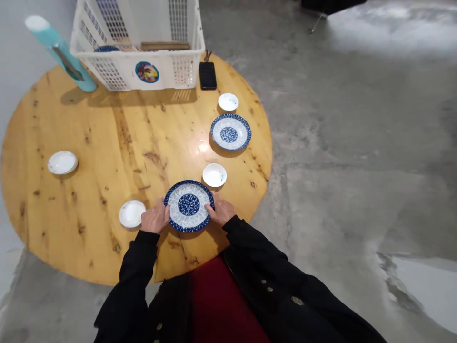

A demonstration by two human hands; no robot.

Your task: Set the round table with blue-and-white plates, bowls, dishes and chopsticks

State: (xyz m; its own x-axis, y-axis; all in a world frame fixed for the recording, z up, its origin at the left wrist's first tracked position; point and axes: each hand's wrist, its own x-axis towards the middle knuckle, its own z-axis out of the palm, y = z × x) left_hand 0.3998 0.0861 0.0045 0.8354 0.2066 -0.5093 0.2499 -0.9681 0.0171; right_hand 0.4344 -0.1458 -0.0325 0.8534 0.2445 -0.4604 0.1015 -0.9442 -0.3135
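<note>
A blue-and-white patterned plate point(189, 206) is gripped at both sides near the front edge of the table. My left hand point(155, 216) is closed on its left rim, thumb on top. On the opposite rim, my right hand point(220, 209) pinches the plate, with the fingers hidden beneath. I cannot tell whether the plate touches the table. Just left of my left hand sits a small white bowl point(132, 214). Another white bowl point(214, 175) lies just beyond my right hand. Farther back is a second blue-rimmed plate point(230, 132), with a white bowl point(228, 102) behind it.
The round wooden table point(107, 190) also bears a white bowl point(62, 162) at the left. At the back stand a white plastic basket point(166, 71) with dishes and chopstick-like sticks inside, a turquoise bottle point(66, 57) and a black card holder point(207, 75). Grey concrete floor surrounds it.
</note>
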